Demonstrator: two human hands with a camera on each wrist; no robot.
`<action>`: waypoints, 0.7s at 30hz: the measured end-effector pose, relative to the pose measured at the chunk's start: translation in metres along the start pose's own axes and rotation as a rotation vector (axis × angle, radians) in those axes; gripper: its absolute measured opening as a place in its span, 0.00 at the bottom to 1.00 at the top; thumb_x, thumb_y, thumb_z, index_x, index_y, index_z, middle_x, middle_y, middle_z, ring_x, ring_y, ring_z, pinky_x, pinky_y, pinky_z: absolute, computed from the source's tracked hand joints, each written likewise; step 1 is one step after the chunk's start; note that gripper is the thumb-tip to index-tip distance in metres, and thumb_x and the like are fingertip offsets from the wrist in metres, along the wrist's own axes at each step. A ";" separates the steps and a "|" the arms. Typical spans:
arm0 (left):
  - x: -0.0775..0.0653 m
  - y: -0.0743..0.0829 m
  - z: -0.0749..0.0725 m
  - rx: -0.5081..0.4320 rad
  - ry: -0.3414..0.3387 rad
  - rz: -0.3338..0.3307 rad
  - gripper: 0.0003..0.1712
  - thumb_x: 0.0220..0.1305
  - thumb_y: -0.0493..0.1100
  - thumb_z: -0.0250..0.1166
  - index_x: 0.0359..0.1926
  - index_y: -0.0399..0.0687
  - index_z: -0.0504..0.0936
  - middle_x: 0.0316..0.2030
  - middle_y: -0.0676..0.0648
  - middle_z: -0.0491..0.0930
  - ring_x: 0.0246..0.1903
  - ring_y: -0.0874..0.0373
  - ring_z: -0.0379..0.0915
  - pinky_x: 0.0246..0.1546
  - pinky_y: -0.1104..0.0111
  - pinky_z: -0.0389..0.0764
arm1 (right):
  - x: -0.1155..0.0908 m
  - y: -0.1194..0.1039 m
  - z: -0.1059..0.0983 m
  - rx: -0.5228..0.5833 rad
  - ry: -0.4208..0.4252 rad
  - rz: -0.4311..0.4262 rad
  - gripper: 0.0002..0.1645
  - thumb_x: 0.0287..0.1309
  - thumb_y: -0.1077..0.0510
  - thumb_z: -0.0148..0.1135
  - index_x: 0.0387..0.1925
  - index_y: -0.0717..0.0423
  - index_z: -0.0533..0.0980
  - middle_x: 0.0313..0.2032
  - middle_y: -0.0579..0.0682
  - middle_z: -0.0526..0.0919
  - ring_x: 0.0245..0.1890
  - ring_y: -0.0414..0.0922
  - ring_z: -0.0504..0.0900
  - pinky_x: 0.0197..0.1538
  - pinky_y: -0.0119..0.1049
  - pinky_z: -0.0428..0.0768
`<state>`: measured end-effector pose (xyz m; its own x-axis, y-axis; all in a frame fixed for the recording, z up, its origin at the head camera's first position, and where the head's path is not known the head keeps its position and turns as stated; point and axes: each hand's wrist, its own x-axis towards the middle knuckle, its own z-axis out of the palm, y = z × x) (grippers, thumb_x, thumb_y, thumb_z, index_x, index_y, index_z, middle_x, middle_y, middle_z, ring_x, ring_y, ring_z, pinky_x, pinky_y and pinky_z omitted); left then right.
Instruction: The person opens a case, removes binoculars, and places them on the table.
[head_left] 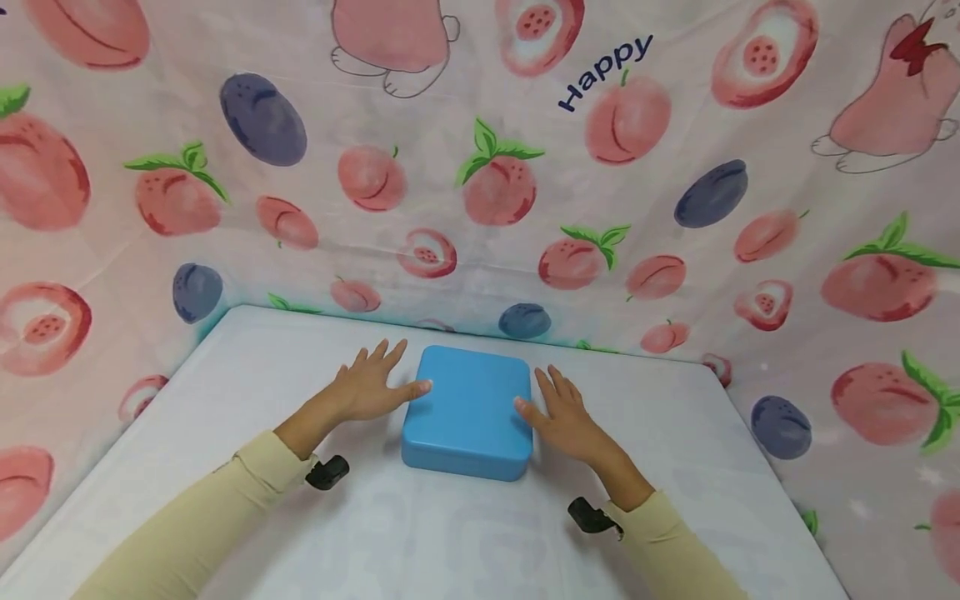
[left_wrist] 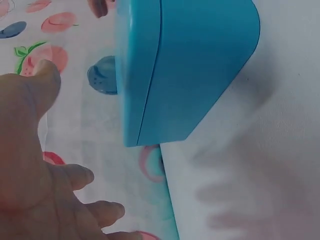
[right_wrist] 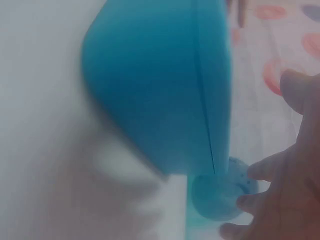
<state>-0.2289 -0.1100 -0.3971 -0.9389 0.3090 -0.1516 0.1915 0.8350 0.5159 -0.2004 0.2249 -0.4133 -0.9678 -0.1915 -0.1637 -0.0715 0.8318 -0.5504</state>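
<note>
A blue lidded box (head_left: pixel 471 408) with rounded corners lies flat on the white table, a thin lid seam running along its side in both wrist views. To its left is my left hand (head_left: pixel 367 390), fingers spread and thumb reaching over the box's left edge in the head view. My right hand (head_left: pixel 562 421) is at the opposite side, its fingers straight and its thumb overlapping the right edge. In the left wrist view the left palm (left_wrist: pixel 25 165) faces the box with a gap between. The right fingers (right_wrist: pixel 262 167) are likewise apart from the box side. Neither hand grips anything.
White cloth covers the table (head_left: pixel 360 533), which meets a fruit-patterned curtain (head_left: pixel 450 192) at the back and both sides. A black wrist camera (head_left: pixel 327 472) sits under the left sleeve, another camera (head_left: pixel 591 516) under the right. Hand shadows fall on the cloth.
</note>
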 end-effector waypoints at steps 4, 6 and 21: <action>0.001 -0.001 0.003 -0.064 -0.015 -0.016 0.60 0.68 0.78 0.53 0.85 0.48 0.44 0.83 0.32 0.43 0.81 0.24 0.35 0.74 0.25 0.45 | -0.001 0.002 0.001 0.229 -0.084 0.041 0.51 0.77 0.32 0.45 0.85 0.49 0.38 0.85 0.57 0.30 0.84 0.63 0.29 0.77 0.78 0.36; 0.002 -0.002 0.004 -0.103 -0.032 -0.031 0.60 0.68 0.78 0.54 0.85 0.49 0.44 0.83 0.33 0.43 0.81 0.25 0.36 0.74 0.26 0.47 | -0.001 0.001 0.002 0.313 -0.109 0.063 0.51 0.77 0.31 0.45 0.85 0.47 0.38 0.85 0.55 0.30 0.84 0.62 0.28 0.77 0.77 0.35; 0.012 -0.002 0.014 -0.586 -0.062 -0.139 0.61 0.59 0.58 0.78 0.82 0.42 0.55 0.76 0.34 0.67 0.71 0.38 0.72 0.69 0.45 0.77 | -0.005 -0.004 0.016 0.668 -0.107 0.117 0.54 0.75 0.41 0.59 0.85 0.48 0.39 0.84 0.63 0.41 0.84 0.64 0.43 0.81 0.66 0.53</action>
<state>-0.2368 -0.1013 -0.4115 -0.9220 0.2560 -0.2904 -0.1374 0.4850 0.8636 -0.1914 0.2142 -0.4228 -0.9285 -0.1989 -0.3135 0.2291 0.3573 -0.9055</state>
